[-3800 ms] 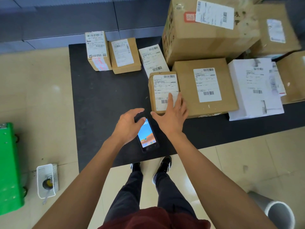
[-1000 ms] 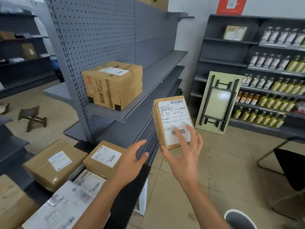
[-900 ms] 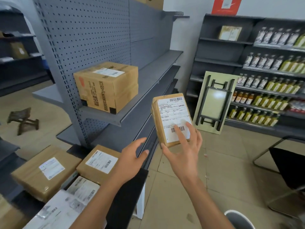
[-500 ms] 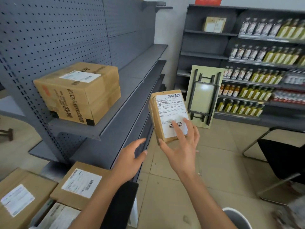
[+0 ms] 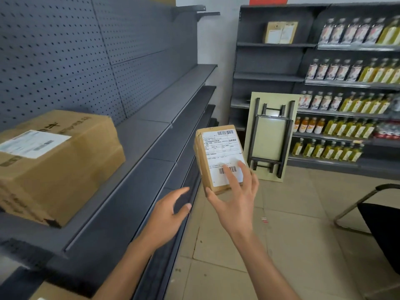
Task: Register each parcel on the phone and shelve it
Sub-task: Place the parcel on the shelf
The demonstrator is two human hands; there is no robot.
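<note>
My right hand (image 5: 234, 200) holds a small brown parcel (image 5: 218, 152) with a white barcode label, upright in the air, thumb at its lower left corner and fingers across the label. It hangs just right of the grey metal shelving (image 5: 151, 135). My left hand (image 5: 166, 215) is empty, fingers relaxed, hovering beside the shelf's front edge below the parcel. A large cardboard box (image 5: 56, 161) with a label sits on the upper shelf at the left. The phone is not in view.
A dark rack of bottles (image 5: 350, 105) lines the back wall, with a folded table (image 5: 270, 137) leaning against it. A black chair (image 5: 381, 221) stands at the right on the tiled floor. Another carton's corner (image 5: 56, 293) shows at the bottom left.
I have moved from the parcel table to the shelving, carrying the small parcel in my right hand. Over the last second the view closed in on the shelf; the floor parcels slid out of view.
</note>
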